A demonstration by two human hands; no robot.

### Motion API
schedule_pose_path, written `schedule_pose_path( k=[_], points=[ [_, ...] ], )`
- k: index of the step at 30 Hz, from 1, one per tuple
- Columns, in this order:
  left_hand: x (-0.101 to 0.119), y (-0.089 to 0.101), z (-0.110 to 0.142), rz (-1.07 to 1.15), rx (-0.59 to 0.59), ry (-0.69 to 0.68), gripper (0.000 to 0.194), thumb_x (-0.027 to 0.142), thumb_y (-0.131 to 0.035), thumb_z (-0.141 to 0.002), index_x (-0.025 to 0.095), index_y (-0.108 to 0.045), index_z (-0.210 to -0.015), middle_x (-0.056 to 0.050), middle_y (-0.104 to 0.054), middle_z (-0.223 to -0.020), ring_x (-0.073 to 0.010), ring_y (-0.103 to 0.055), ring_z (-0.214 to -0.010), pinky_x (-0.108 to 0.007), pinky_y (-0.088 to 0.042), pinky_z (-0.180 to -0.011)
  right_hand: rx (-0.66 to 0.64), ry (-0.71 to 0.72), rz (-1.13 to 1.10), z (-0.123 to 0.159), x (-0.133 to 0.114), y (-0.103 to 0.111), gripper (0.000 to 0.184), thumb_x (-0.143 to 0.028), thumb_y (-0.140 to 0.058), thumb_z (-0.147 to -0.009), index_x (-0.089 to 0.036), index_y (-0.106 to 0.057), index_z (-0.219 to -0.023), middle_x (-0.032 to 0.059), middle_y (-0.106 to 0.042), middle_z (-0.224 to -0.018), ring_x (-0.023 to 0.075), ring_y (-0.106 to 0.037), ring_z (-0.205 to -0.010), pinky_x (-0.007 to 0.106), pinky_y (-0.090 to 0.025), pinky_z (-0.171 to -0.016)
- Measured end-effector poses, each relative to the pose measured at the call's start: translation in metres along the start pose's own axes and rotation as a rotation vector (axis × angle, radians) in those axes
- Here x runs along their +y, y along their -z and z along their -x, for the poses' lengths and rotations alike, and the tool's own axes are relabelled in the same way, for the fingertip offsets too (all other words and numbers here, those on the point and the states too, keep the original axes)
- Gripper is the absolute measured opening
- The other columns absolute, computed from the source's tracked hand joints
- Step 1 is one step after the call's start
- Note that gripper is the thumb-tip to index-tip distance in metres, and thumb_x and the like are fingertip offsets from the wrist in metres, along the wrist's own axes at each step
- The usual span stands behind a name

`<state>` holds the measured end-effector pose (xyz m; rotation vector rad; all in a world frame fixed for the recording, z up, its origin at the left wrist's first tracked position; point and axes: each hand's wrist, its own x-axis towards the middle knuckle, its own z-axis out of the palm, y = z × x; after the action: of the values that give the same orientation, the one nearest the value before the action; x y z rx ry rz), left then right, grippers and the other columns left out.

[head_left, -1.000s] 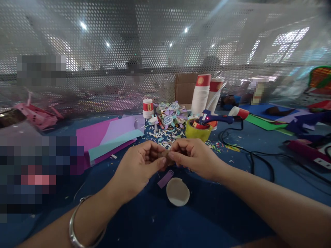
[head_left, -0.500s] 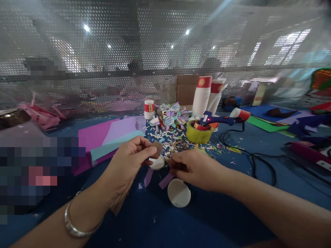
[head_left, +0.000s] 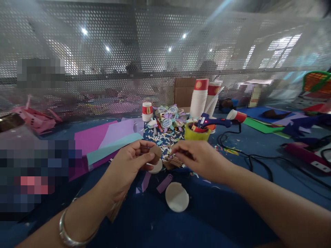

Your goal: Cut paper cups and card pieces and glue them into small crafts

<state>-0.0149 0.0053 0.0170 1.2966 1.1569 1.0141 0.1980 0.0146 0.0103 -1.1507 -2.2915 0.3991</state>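
Left hand (head_left: 126, 160) pinches a small brown disc (head_left: 156, 154) between thumb and fingers, one flat face turned to the viewer, while the right hand (head_left: 204, 160) hangs just across from it, its fingers curled toward the thumb; whether they meet, or hold anything, I cannot tell. Handling this one disc looks to be the step in hand, and a next move with it would call for a light grip at the rim and free fingertips on the right. Closest in, the end of a corrugated strip (head_left: 113, 212) shows beneath the left wrist, held or merely lying there. Beyond it, a round white piece (head_left: 177, 197) with a nicked edge lies on the blue table (head_left: 144, 227), near two purple strips (head_left: 164, 183); a second white piece (head_left: 156, 167) is partly covered by the left fingers. Brown cardboard bits (head_left: 172, 163) lie below the right fingertips. Farther out, paper scraps (head_left: 165, 137) are strewn beside a yellow roll (head_left: 196, 136) with a blue glue gun (head_left: 214, 122) resting across it, then come a heap of decorated round pieces (head_left: 167, 122) and tall stacks of paper cups (head_left: 199, 100).
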Motion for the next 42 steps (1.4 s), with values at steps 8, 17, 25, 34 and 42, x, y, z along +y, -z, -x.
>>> schedule_pose_path(
  k=[8,17,25,34,42],
  points=[
    [-0.003,-0.001,-0.001,-0.07,0.081,-0.051,0.034,0.027,-0.068,-0.079,0.017,-0.056,-0.108,-0.003,-0.064,-0.088,-0.0144,-0.063,-0.068,-0.026,-0.05,-0.059,0.374,-0.093,0.295,-0.005,0.047,0.039,0.011,-0.02,-0.054,-0.086,-0.019,-0.063,-0.092,0.0046,-0.068,-0.083,0.0183,-0.059,-0.068,0.03,-0.044,-0.063],
    [-0.001,0.0,0.0,-0.01,0.073,-0.058,0.024,0.027,-0.069,-0.077,0.015,-0.062,-0.096,-0.004,-0.067,-0.088,-0.0119,-0.056,-0.069,-0.024,-0.045,-0.062,0.407,-0.194,0.773,0.001,0.072,0.067,0.019,-0.028,-0.057,-0.082,-0.018,-0.065,-0.095,0.0116,-0.066,-0.091,0.0327,-0.057,-0.092,0.045,-0.044,-0.082],
    [-0.003,0.0,0.0,0.048,0.043,-0.054,0.024,0.025,-0.072,-0.075,0.015,-0.063,-0.095,-0.005,-0.068,-0.089,-0.0133,-0.058,-0.071,-0.027,-0.046,-0.067,0.231,-0.3,0.848,0.002,0.091,0.059,0.04,-0.031,-0.053,-0.08,-0.013,-0.058,-0.115,0.016,-0.066,-0.103,0.0357,-0.059,-0.095,0.047,-0.044,-0.081],
    [0.0,-0.001,0.002,0.057,0.012,-0.06,0.029,0.021,-0.068,-0.077,0.02,-0.06,-0.104,0.001,-0.063,-0.08,-0.0108,-0.055,-0.063,-0.024,-0.043,-0.059,0.285,-0.322,0.777,-0.003,0.09,0.06,0.038,-0.03,-0.058,-0.075,-0.016,-0.057,-0.111,0.0146,-0.068,-0.099,0.0339,-0.061,-0.093,0.044,-0.046,-0.081],
    [-0.004,0.0,0.002,0.031,-0.04,-0.02,0.03,0.021,-0.067,-0.079,0.019,-0.061,-0.108,0.0,-0.06,-0.086,-0.0114,-0.057,-0.073,-0.023,-0.046,-0.067,0.345,-0.445,0.686,-0.004,0.092,0.063,0.046,-0.036,-0.062,-0.074,-0.014,-0.056,-0.114,0.0166,-0.068,-0.096,0.0361,-0.063,-0.092,0.044,-0.047,-0.075]
  ],
)
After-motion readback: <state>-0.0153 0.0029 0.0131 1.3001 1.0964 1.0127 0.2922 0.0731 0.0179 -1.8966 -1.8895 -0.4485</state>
